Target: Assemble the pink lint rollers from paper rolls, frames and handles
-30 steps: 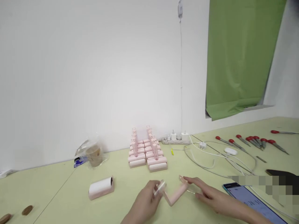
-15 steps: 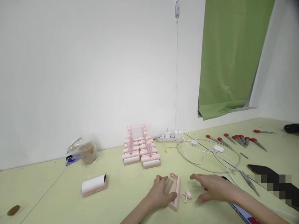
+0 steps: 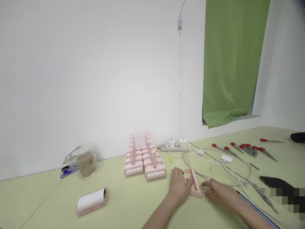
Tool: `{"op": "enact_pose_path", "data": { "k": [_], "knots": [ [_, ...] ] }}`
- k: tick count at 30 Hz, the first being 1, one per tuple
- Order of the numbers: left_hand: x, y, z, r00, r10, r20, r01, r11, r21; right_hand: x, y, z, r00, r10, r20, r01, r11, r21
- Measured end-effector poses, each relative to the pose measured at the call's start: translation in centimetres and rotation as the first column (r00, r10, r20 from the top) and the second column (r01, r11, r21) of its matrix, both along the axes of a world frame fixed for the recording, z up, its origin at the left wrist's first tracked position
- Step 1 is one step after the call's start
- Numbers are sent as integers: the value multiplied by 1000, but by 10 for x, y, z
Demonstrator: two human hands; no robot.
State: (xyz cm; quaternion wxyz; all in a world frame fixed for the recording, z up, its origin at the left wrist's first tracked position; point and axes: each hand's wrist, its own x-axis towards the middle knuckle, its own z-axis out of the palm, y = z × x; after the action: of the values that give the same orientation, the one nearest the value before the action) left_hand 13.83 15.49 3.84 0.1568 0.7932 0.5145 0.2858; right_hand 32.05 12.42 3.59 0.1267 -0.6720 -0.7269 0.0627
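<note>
My left hand [image 3: 179, 187] rests on the pale green table [image 3: 133, 210] with its fingers curled round the left side of a pink lint-roller frame [image 3: 195, 183]. From the right, my right hand [image 3: 218, 190] meets the frame's near end, fingers pinched together at it. What those fingers pinch is hidden. A stack of finished pink lint rollers [image 3: 143, 159] stands just behind my left hand. A loose white paper roll in a pink holder [image 3: 92, 201] lies to the left.
A bagged paper cup [image 3: 84, 162] sits by the wall at left. A power strip [image 3: 173, 146], white cables [image 3: 224, 165], several red-handled screwdrivers [image 3: 243, 149] and a dark phone [image 3: 274, 182] lie at right. A green curtain [image 3: 231, 60] hangs behind.
The pink frame went from held up between both hands to lying on the table, farther back and right. Both hands followed it. The small loop piece seen beside it is out of sight.
</note>
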Motion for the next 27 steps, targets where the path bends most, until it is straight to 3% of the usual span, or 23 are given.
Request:
{"op": "enact_pose_path", "data": {
  "k": [5, 8, 12, 15, 19, 23, 27],
  "knots": [
    [-85, 9, 8, 969, 206, 139, -226, 963, 145, -4, -21, 8, 999, 21, 36, -26, 989, 142],
    [-119, 14, -3, 961, 212, 178, -235, 965, 120, -29, -29, 17, 989, 115, -90, -94, 972, 214],
    [-133, 2, -19, 965, 93, 244, -99, 995, 10, -77, -20, 26, 903, 286, -321, -205, 943, 263],
    [-139, -20, -26, 943, 8, 332, 32, 993, -114, -113, -3, 24, 822, 348, -450, -275, 936, 221],
    [-151, -40, -32, 892, 15, 453, 77, 980, -184, -155, 15, 23, 734, 419, -535, -348, 908, 234],
    [-171, -38, -36, 839, 53, 541, 55, 982, -182, -171, 11, 44, 680, 421, -601, -270, 905, 328],
    [-192, -38, -26, 729, 134, 671, -38, 987, -156, -151, -16, 67, 623, 443, -645, -139, 874, 465]
  ]
}}
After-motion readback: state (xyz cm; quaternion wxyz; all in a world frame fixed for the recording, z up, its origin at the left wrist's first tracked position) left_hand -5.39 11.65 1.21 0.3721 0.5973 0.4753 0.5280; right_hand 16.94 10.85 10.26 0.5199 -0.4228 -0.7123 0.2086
